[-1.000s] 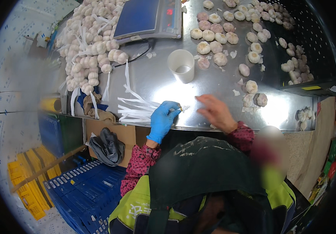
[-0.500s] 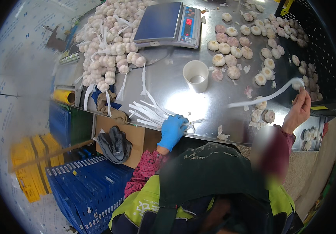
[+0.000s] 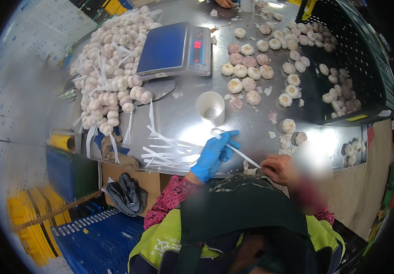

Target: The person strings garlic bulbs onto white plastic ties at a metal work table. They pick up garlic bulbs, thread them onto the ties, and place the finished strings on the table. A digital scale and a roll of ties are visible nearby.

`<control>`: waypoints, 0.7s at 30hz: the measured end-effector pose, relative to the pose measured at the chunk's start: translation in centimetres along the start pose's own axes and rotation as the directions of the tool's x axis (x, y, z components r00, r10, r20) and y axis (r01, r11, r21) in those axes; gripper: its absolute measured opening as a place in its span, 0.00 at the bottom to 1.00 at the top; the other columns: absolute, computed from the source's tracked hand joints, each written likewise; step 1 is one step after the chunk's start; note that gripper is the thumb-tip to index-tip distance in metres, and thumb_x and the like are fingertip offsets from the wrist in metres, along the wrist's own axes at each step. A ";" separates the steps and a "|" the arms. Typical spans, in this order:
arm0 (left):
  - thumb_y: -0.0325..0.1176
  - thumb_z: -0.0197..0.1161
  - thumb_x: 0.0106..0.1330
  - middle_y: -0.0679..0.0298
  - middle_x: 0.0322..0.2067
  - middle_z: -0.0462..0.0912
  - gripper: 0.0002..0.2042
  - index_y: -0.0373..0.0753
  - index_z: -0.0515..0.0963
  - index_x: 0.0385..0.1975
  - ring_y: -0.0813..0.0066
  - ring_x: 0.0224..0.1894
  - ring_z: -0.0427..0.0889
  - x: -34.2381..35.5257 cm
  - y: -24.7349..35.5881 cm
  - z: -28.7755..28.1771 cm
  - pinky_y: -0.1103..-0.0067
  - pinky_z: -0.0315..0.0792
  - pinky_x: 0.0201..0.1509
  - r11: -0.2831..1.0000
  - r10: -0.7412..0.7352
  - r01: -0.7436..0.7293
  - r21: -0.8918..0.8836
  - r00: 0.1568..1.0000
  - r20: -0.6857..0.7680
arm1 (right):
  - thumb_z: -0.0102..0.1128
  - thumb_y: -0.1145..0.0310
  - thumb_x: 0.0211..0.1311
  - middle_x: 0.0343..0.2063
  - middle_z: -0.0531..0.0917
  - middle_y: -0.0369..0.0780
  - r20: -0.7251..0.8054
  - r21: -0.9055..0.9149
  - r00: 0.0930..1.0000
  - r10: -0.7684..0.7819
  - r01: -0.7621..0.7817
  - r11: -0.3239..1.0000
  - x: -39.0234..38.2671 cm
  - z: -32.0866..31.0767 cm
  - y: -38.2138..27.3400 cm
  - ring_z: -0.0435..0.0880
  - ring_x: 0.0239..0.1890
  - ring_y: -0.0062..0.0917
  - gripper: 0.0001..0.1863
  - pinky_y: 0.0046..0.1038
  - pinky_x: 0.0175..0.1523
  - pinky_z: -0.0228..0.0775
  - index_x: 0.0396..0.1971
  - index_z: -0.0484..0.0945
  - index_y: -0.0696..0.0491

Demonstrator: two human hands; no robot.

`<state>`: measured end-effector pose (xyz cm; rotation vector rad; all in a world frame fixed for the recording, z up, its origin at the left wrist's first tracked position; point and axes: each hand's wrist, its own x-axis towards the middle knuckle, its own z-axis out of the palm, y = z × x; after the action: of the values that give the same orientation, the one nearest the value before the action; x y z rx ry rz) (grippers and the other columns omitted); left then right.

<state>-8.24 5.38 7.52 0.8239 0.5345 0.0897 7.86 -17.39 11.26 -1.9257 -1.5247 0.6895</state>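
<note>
My left hand (image 3: 214, 155), in a blue glove, holds one end of a white strip (image 3: 244, 156) between curled fingers near the table's front edge. My bare right hand (image 3: 275, 168) pinches the strip's other end, so it runs slanting between the two hands. A blurred patch hides the right wrist. Beside my left hand lies a bundle of loose white strips (image 3: 167, 150). A white cup (image 3: 210, 108) stands just beyond that hand. Loose garlic bulbs (image 3: 249, 84) sit in rough rows farther back, and a few garlic bulbs (image 3: 288, 126) lie nearer my right hand.
Strung garlic (image 3: 110, 82) is heaped at the left, next to a scale (image 3: 165, 48). A black perforated crate (image 3: 363, 68) with garlic stands at the right. Blue crates (image 3: 101, 242) and yellow crates (image 3: 30, 223) are at lower left. Another person's hand (image 3: 225, 3) shows at the far edge.
My right hand has come left and nearer from the crate side, bringing the strip. My left hand has lifted off the loose strips and now grips the strip too. The view has shifted.
</note>
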 end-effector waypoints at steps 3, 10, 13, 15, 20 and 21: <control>0.42 0.47 0.80 0.63 0.32 0.83 0.21 0.31 0.74 0.59 0.87 0.24 0.75 0.4 0.7 0.1 0.89 0.68 0.24 0.986 0.140 -0.135 0.097 0.989 -0.053 | 0.65 0.72 0.58 0.29 0.83 0.40 0.202 -0.153 0.974 0.100 -0.070 0.986 -3.8 0.3 3.7 0.83 0.27 0.37 0.06 0.36 0.33 0.75 0.35 0.85 0.54; 0.44 0.44 0.81 0.68 0.20 0.79 0.21 0.33 0.76 0.57 0.86 0.17 0.72 -0.2 0.8 3.7 0.87 0.66 0.22 0.924 -0.021 -0.041 0.379 0.987 0.158 | 0.64 0.64 0.64 0.56 0.77 0.47 -0.299 0.246 0.954 0.025 0.051 0.968 0.7 -0.8 0.3 0.76 0.58 0.40 0.22 0.35 0.64 0.67 0.57 0.79 0.54; 0.47 0.43 0.81 0.69 0.17 0.77 0.24 0.33 0.78 0.55 0.85 0.16 0.71 -0.1 -0.4 4.6 0.85 0.65 0.22 0.840 -0.115 -0.022 0.542 0.969 0.218 | 0.65 0.64 0.65 0.56 0.78 0.45 -0.302 0.443 0.952 0.041 0.102 0.891 4.4 -0.7 -0.6 0.75 0.59 0.35 0.19 0.34 0.65 0.64 0.53 0.80 0.56; 0.49 0.44 0.80 0.68 0.17 0.77 0.24 0.33 0.78 0.54 0.84 0.17 0.71 0.0 -1.0 4.9 0.84 0.64 0.22 0.812 -0.126 -0.037 0.582 0.963 0.236 | 0.65 0.65 0.65 0.58 0.76 0.44 -0.170 0.602 0.982 0.084 0.036 0.798 6.0 -0.6 -0.7 0.73 0.61 0.31 0.17 0.35 0.67 0.62 0.51 0.82 0.57; 0.46 0.49 0.79 0.69 0.21 0.78 0.21 0.35 0.78 0.54 0.86 0.20 0.71 -0.5 -1.4 6.1 0.84 0.65 0.24 0.827 -0.102 -0.060 0.559 0.962 0.254 | 0.69 0.72 0.60 0.53 0.78 0.40 -0.062 0.904 0.956 0.287 -0.068 0.421 7.1 -2.0 -1.5 0.76 0.51 0.24 0.05 0.31 0.60 0.65 0.32 0.84 0.56; 0.46 0.52 0.78 0.69 0.23 0.78 0.20 0.36 0.78 0.56 0.86 0.22 0.72 -0.6 -1.4 6.4 0.85 0.66 0.24 0.843 -0.099 -0.044 0.536 0.967 0.235 | 0.70 0.73 0.58 0.52 0.78 0.39 -0.115 0.891 0.953 0.282 -0.027 0.453 7.1 -2.0 -1.3 0.77 0.49 0.23 0.03 0.30 0.59 0.65 0.29 0.84 0.56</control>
<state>-5.80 -0.05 10.30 1.3594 0.3250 -0.2044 9.94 -10.45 13.27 -1.2280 -0.5577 1.0155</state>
